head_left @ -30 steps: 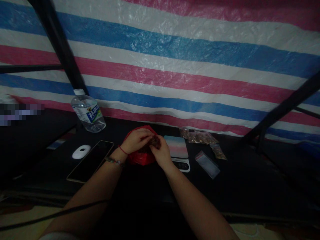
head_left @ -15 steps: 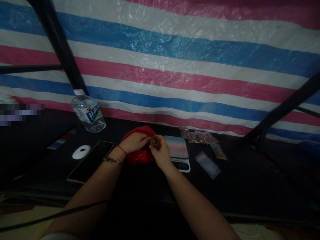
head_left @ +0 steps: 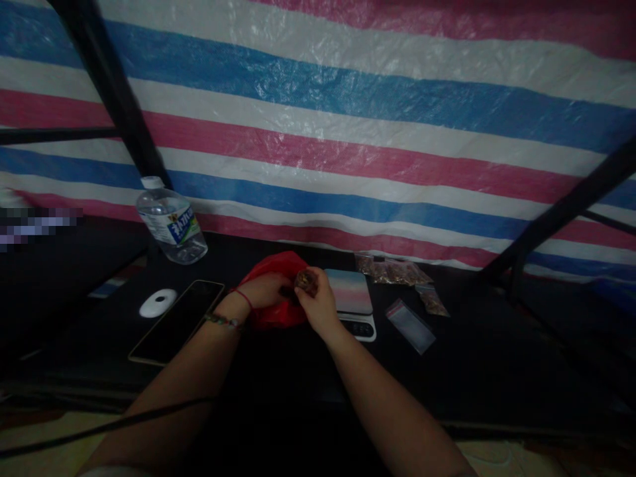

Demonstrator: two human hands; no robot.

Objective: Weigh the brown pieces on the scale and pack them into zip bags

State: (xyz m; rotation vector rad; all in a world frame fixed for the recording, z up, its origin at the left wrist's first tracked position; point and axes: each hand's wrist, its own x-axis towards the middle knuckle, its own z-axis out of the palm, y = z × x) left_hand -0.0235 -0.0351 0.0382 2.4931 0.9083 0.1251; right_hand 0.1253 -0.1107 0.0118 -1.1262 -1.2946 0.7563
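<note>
My right hand (head_left: 320, 301) is closed around a small clear bag of brown dried bits (head_left: 305, 281), its opening facing up. My left hand (head_left: 268, 290) reaches into a red plastic bag (head_left: 271, 263), just left of the right hand. The fingertips of that hand are dark and hidden, so what they hold does not show. Close to the right wrist lies a flat white scale (head_left: 352, 293) with a blue-to-pink plate.
Several small filled bags (head_left: 397, 271) lie behind the scale, with another filled bag (head_left: 432, 300) and a flat zip bag (head_left: 411, 326) to the right. On the left are a phone (head_left: 176, 324), a white oval device (head_left: 158, 303) and a water bottle (head_left: 173, 225). Striped sheeting (head_left: 322, 132) hangs behind.
My left hand has moved away from the small clear bag and down into the red bag. My right hand still holds the small bag, now tilted slightly toward the left. The view has shifted slightly.
</note>
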